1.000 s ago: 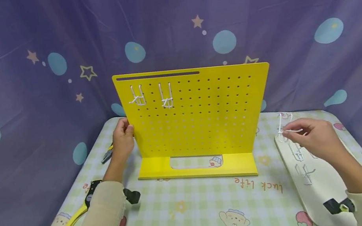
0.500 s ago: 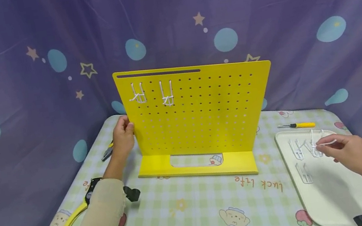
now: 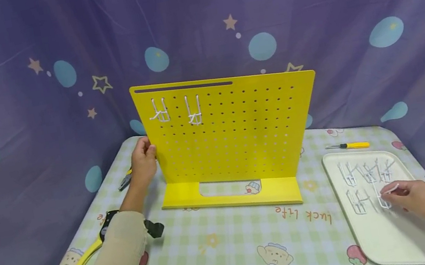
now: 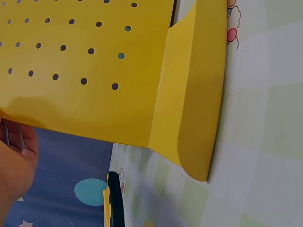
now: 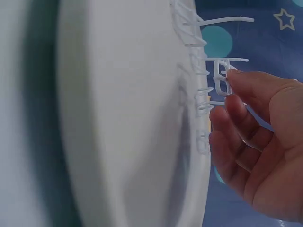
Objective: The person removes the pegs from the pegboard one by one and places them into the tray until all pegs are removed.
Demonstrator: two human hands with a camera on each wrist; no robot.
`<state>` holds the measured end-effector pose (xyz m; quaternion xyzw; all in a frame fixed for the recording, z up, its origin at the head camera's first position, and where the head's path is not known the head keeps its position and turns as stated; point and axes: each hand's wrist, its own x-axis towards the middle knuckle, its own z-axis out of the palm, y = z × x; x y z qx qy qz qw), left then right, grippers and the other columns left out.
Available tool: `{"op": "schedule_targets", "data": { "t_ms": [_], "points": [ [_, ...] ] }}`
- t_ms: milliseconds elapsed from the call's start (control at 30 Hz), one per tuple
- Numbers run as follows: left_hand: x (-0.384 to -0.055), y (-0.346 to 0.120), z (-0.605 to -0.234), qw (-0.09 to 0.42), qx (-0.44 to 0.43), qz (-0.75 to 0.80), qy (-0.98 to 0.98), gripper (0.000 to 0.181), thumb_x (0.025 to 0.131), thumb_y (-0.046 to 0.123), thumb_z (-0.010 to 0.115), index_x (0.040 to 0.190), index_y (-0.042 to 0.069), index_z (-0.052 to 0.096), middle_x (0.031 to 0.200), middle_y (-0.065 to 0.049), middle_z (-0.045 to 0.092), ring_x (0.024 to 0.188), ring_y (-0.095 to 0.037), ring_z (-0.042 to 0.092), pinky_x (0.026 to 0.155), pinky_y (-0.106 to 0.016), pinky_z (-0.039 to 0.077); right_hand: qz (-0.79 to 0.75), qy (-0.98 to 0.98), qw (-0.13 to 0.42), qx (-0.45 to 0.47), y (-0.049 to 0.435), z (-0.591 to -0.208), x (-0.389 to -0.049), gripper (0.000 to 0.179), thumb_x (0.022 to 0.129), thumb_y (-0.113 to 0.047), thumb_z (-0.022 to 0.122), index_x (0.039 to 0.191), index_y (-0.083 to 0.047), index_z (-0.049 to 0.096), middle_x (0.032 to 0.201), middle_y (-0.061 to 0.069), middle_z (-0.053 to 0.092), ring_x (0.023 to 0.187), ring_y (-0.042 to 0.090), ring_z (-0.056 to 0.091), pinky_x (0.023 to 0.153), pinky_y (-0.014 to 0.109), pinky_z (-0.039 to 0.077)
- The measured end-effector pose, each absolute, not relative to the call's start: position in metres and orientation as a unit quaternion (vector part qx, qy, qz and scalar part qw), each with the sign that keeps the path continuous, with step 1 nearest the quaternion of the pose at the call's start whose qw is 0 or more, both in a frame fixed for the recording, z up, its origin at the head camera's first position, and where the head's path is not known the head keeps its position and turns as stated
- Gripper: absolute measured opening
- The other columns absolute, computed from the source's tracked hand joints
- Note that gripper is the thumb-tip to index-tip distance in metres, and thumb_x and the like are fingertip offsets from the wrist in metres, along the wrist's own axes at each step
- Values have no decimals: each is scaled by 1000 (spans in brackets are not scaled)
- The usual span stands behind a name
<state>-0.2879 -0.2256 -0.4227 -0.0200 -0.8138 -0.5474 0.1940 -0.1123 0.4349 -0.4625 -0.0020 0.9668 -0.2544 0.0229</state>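
Pinching a white wire pegboard hook (image 5: pixel 220 77), the right hand (image 3: pixel 418 201) holds it over the cream tray (image 3: pixel 403 236); the left hand (image 3: pixel 145 165) grips the yellow pegboard (image 3: pixel 232 148) by its edge, left of the tray. Hook judged light, stiff, slightly slippery; best held by its frame.
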Motion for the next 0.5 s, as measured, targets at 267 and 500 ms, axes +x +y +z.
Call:
{"op": "schedule_targets", "data": {
  "t_ms": [267, 500],
  "points": [
    [-289, -225, -426, 203, -18, -541, -816, 23, 108, 16, 46, 120, -2, 55, 90, -5, 49, 80, -16, 49, 71, -19, 44, -227, 974, 13, -9, 437, -473, -113, 15, 92, -26, 74, 97, -12, 75, 72, -9, 62, 61, -4, 48, 55, 22, 41],
    [-287, -225, -423, 195, -17, -544, -816, 26, 109, 19, 44, 123, -1, 54, 93, -6, 50, 83, -17, 50, 73, -18, 44, -239, 970, 34, 3, 437, -467, -112, 24, 94, -29, 72, 107, -8, 73, 75, -10, 61, 63, -4, 51, 55, 22, 45]
  ]
}}
